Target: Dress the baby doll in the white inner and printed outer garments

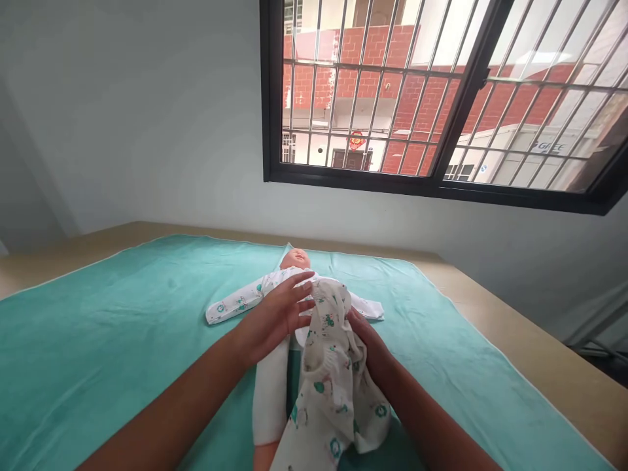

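Observation:
A baby doll (296, 259) lies on its back on the teal sheet (122, 314), head toward the window, dressed in a white top with green prints. My left hand (277, 313) rests on the doll's chest with fingers stretched flat, touching a bunched printed garment (333, 373). That white cloth with green figures drapes over the doll's belly and right leg. My right hand (369, 343) is under the cloth's right edge, its fingers hidden. The doll's bare white left leg (271, 392) points toward me.
The sheet covers a wide beige table (540, 353) that meets a white wall. Above it is a barred black-framed window (441, 98) with red brick buildings outside. The table's right edge drops off to a dark floor area.

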